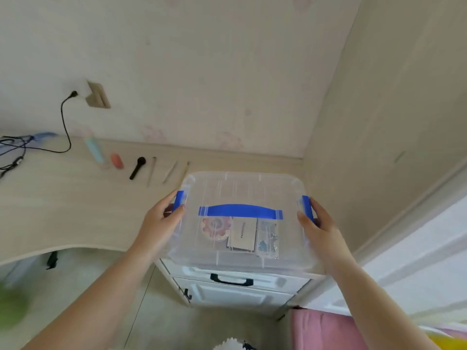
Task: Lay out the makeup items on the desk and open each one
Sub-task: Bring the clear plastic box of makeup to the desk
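A clear plastic storage box with a blue handle on its lid stands on the right end of the pale wooden desk. Through the lid I see a pink round item, a card and a packet. My left hand grips the blue left latch. My right hand grips the blue right latch. Along the desk's back lie a pale blue tube, an orange-pink item, a black brush and three thin sticks.
A black cable runs from a wall socket to tangled wires at the desk's left end. White drawers with a black handle sit under the box. A wall corner closes the right side; a pink cushion lies low right.
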### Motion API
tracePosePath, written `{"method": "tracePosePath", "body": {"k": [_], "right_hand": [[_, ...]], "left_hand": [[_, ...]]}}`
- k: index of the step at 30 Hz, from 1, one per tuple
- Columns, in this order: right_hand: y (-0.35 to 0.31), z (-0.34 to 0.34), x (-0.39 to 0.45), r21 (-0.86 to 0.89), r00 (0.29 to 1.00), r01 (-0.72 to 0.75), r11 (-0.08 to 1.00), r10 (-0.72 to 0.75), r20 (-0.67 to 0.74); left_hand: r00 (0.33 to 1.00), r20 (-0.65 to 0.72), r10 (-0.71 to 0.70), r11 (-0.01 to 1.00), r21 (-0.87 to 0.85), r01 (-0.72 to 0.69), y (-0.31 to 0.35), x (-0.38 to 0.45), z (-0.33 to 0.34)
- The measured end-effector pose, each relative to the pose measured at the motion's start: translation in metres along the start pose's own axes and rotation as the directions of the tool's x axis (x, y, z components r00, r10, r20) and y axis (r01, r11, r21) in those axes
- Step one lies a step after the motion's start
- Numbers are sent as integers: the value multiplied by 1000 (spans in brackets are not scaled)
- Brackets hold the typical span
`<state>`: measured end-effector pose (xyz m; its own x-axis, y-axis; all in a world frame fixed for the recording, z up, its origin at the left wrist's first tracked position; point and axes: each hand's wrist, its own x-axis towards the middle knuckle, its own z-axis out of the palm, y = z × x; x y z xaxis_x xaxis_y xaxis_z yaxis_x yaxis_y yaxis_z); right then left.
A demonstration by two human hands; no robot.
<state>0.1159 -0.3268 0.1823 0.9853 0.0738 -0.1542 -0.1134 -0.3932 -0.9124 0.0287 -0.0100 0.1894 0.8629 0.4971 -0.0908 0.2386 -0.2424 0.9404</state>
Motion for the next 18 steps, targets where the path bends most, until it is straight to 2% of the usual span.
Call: {"method": "tracePosePath", "body": {"k": [5,18], "right_hand": [[-5,8,52,-31,1000,-17,999,17,12],[-27,35,133,-135,995,-92,987,85,-57]], "left_hand": [[1000,8,16,1000,-3,-16,9,50,9],[975,216,53,997,51,-65,23,164,12]]}}
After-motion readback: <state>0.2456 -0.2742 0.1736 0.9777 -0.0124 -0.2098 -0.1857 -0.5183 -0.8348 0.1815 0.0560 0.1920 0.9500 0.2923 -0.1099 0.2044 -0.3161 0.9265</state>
